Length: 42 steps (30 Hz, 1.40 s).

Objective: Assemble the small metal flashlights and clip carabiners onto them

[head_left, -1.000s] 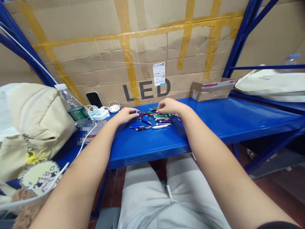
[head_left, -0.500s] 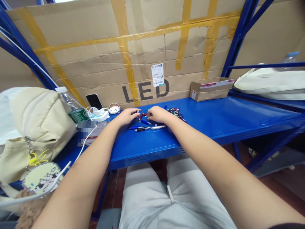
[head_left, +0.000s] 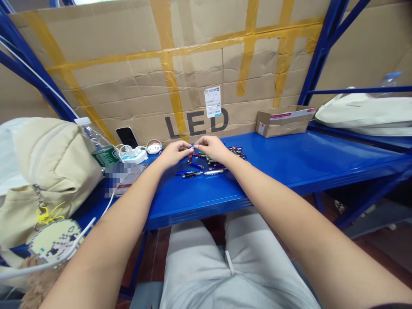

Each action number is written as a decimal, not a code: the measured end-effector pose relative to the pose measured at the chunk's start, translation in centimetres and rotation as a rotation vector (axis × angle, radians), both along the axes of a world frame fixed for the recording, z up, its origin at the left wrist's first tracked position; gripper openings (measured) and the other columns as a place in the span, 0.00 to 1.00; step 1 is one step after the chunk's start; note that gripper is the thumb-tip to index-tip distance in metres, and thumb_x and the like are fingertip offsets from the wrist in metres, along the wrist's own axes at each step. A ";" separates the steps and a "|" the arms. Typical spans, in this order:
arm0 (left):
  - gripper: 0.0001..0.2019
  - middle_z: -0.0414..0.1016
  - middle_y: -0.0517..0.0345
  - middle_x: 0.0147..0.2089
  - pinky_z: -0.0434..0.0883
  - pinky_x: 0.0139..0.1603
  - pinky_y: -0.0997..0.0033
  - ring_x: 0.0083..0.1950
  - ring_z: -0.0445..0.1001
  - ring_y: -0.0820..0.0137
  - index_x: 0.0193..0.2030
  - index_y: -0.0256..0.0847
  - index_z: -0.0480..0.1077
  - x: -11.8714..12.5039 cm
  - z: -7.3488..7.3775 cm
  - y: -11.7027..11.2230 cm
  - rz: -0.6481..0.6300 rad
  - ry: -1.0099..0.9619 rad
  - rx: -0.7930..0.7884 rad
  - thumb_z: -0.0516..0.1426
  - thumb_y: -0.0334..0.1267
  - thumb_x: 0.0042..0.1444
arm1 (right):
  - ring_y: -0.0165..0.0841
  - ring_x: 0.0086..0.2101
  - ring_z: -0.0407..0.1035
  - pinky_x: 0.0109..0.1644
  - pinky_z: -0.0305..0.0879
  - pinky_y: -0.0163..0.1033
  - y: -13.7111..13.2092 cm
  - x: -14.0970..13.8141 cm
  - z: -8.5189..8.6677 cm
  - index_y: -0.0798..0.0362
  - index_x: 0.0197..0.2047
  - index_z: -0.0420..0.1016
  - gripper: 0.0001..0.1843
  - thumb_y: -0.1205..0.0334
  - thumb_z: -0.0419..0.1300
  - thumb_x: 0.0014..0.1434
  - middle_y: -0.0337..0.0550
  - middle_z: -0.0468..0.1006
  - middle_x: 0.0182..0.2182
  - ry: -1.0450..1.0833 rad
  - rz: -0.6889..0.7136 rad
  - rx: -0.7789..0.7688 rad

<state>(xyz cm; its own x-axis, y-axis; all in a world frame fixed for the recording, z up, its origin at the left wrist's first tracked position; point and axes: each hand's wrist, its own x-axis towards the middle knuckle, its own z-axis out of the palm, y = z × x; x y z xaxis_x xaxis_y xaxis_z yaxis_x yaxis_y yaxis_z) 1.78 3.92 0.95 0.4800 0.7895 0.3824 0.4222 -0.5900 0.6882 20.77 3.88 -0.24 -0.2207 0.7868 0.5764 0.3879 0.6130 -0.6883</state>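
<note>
Above the blue table, my left hand (head_left: 176, 153) and my right hand (head_left: 211, 147) meet fingertip to fingertip. Both are closed in a pinch, and what sits between them is too small and covered to name. Just below the fingers lie short pen-shaped pieces: a blue one (head_left: 197, 165), a black one (head_left: 193, 174) and a silver one (head_left: 215, 171). A red piece (head_left: 189, 159) rests near my left fingers. Under and beyond my right wrist, a pile of many-coloured shiny pieces (head_left: 238, 150) is partly hidden.
A large taped cardboard sheet (head_left: 128, 94) stands behind the blue table (head_left: 283, 167). To the left are a beige bag (head_left: 54, 159), a plastic bottle (head_left: 103, 150), a phone (head_left: 127, 137) and a power strip (head_left: 133, 156) with white cables. An open cardboard box (head_left: 285, 122) stands back right.
My right hand has moved up and left until its fingertips meet those of my left hand. More of the coloured pieces beneath my right hand now show.
</note>
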 end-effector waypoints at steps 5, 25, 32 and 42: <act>0.16 0.79 0.51 0.39 0.70 0.42 0.67 0.39 0.75 0.65 0.39 0.36 0.73 0.5 0.1 -0.3 0.135 0.076 0.328 0.58 0.48 0.55 | 0.30 0.31 0.69 0.36 0.63 0.35 -0.5 -0.5 0.0 0.57 0.29 0.76 0.07 0.62 0.60 0.55 0.43 0.79 0.29 0.105 -0.040 -0.062; 0.17 0.80 0.51 0.46 0.71 0.49 0.65 0.47 0.77 0.62 0.46 0.38 0.77 0.2 0.6 -0.7 0.073 0.161 0.366 0.56 0.47 0.57 | 0.37 0.36 0.69 0.37 0.56 0.37 -0.2 1.3 0.4 0.55 0.41 0.72 0.13 0.59 0.48 0.66 0.49 0.78 0.37 -0.659 -0.115 0.318; 0.16 0.80 0.51 0.44 0.70 0.48 0.65 0.45 0.77 0.63 0.45 0.40 0.77 -0.1 0.3 0.0 -0.027 0.223 0.541 0.56 0.46 0.58 | 0.31 0.30 0.66 0.34 0.55 0.35 -0.9 1.2 0.1 0.54 0.30 0.70 0.14 0.60 0.49 0.64 0.42 0.75 0.29 -0.466 0.011 0.153; 0.17 0.80 0.51 0.46 0.70 0.51 0.65 0.47 0.76 0.62 0.45 0.40 0.77 0.3 0.3 -0.4 0.050 0.214 0.445 0.55 0.48 0.58 | 0.32 0.31 0.66 0.33 0.55 0.35 -1.1 1.2 0.2 0.53 0.35 0.69 0.15 0.56 0.46 0.67 0.44 0.75 0.32 -0.495 -0.020 0.110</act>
